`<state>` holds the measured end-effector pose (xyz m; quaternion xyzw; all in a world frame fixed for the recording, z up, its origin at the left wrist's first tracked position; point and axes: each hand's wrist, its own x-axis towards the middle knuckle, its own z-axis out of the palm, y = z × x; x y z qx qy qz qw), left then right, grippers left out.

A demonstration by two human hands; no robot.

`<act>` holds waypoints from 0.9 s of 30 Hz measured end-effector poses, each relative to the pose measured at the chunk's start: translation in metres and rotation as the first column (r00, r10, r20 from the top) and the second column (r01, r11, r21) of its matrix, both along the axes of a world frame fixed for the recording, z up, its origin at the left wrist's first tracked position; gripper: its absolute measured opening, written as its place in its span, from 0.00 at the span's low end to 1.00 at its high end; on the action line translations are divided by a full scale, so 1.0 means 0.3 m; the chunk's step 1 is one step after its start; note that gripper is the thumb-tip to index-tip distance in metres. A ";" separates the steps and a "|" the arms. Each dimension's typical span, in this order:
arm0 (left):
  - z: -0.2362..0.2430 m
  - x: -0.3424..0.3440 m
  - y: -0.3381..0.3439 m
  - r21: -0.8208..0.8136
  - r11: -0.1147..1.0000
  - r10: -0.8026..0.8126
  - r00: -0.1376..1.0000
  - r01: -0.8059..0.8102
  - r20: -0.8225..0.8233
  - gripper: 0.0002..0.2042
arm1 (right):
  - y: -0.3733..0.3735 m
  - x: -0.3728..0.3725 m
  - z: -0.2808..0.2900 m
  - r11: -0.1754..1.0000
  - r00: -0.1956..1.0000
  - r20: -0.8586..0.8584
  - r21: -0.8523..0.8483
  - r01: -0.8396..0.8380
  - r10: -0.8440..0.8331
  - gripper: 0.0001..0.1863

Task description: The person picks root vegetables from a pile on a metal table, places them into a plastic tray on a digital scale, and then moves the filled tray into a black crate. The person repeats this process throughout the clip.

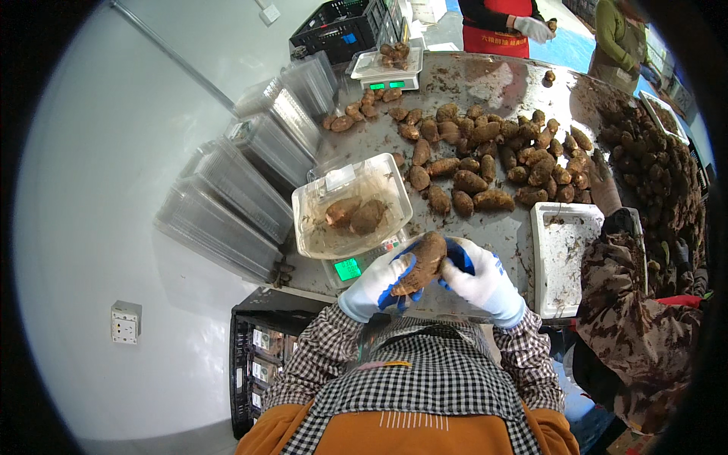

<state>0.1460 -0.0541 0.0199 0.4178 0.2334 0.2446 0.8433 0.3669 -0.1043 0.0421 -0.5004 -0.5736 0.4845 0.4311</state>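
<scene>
Between my two gloved hands is a brown taro root [425,262], held in front of my chest over the table's near edge. My left hand [379,284], in a white and blue glove, closes round its lower left side. The fingers of my right hand [481,277] press on its right side. Just beyond my left hand a white plastic tray [302,216] rests on a digital scale [364,262] with a lit green display. Two taro roots [356,215] lie in that tray, along with bits of dirt.
Loose taros [485,152] cover the table's middle. Stacked clear plastic boxes [227,197] line the left wall. A second scale [387,76] stands at the far left. On my right are a white tray [540,265] and a co-worker's camouflage sleeve [629,303]. A black crate [243,364] sits low left.
</scene>
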 end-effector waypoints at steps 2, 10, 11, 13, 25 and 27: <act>-0.003 0.021 -0.006 0.175 0.984 0.062 0.984 -0.032 -0.167 0.31 | -0.006 -0.007 -0.027 0.992 0.994 0.103 0.121 0.018 -0.030 0.22; -0.047 -0.009 -0.016 -0.015 1.000 0.023 0.981 -0.027 -0.194 0.28 | 0.001 0.015 -0.104 0.989 0.967 0.250 0.150 0.019 -0.057 0.12; -0.082 -0.021 -0.017 -0.095 0.995 -0.002 0.995 -0.008 -0.098 0.28 | 0.011 0.010 -0.108 0.979 0.961 0.260 0.198 0.042 -0.093 0.10; -0.135 -0.030 -0.020 -0.243 0.969 -0.029 0.994 0.053 0.104 0.29 | 0.012 0.009 -0.086 0.995 0.996 -0.080 -0.089 0.035 -0.043 0.07; -0.250 -0.050 0.001 -0.421 0.900 0.093 0.899 0.108 0.428 0.30 | 0.068 0.026 -0.205 0.909 0.863 0.353 0.340 0.241 -0.361 0.04; -0.239 -0.065 -0.005 -0.282 0.958 0.128 0.947 -0.042 0.295 0.30 | 0.096 0.025 -0.199 0.720 0.826 0.317 0.678 0.146 -0.466 0.06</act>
